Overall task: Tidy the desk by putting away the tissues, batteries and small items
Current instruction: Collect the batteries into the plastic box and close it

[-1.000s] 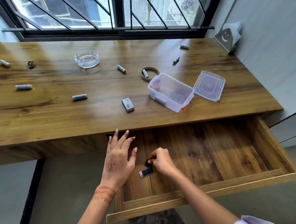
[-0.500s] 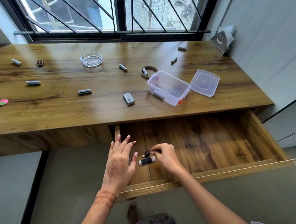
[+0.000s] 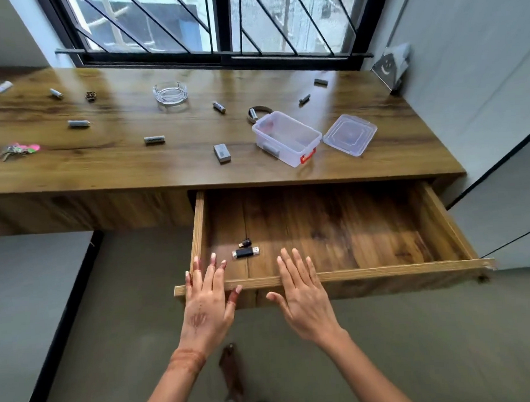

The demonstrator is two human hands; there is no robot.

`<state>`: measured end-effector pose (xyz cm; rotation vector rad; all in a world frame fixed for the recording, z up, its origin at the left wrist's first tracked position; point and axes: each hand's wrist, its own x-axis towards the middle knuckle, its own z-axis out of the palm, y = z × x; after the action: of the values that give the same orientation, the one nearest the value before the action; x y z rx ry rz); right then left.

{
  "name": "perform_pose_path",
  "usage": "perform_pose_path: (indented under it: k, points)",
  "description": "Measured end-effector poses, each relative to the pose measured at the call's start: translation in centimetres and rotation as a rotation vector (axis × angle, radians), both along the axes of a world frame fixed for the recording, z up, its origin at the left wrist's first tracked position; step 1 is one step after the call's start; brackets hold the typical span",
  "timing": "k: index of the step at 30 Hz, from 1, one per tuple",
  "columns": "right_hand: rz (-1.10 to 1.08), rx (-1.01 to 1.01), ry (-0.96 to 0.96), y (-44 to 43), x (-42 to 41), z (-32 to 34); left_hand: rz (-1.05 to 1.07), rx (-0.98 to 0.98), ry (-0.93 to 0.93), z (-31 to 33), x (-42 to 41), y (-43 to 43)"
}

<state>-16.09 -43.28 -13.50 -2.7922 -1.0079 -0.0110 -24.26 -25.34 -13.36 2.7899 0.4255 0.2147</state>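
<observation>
The wooden drawer [image 3: 384, 270] stands pulled out under the desk [image 3: 133, 174]. Inside it, near the front left, lie a black USB stick [image 3: 245, 252] and a small black adapter [image 3: 244, 242]. My left hand [image 3: 208, 299] lies flat with fingers spread over the drawer's front left corner. My right hand [image 3: 302, 288] is spread flat over the front edge, just right of the stick; neither hand holds anything. Several batteries [image 3: 154, 140] are scattered on the desk. A clear plastic box [image 3: 286, 138] sits open with its lid [image 3: 350, 134] beside it. A tissue holder [image 3: 391, 66] stands at the far right corner.
A glass ashtray [image 3: 170, 94], a small grey block [image 3: 222, 153], a ring-shaped band [image 3: 259, 112] around one battery, a small brown trinket [image 3: 91, 95] and a bunch of keys with a pink tag [image 3: 18, 150] are on the desk. A barred window runs behind. Grey floor lies below.
My right hand let go of the USB stick and drew back to the drawer's front edge. My left hand also moved back onto the front corner. The view pulled away from the desk.
</observation>
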Motion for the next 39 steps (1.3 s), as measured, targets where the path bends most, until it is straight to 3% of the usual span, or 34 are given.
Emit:
perform_pose_path:
  k: [5, 9, 23, 39]
  points:
    - [0.014, -0.061, -0.032, -0.4, 0.0, -0.3, -0.002, 0.16, 0.119, -1.6, -0.7, 0.3]
    - [0.004, -0.074, -0.029, -0.1, 0.4, -0.5, -0.006, 0.205, 0.022, -2.3, -0.3, 0.5]
    - [-0.01, -0.068, -0.071, 2.8, 6.9, -0.7, -0.015, 0.218, -0.064, -3.0, 6.3, 3.5]
    - [0.018, 0.105, -0.261, 7.8, 17.8, -2.3, -0.04, 0.301, -0.236, -4.1, 17.0, 8.6]
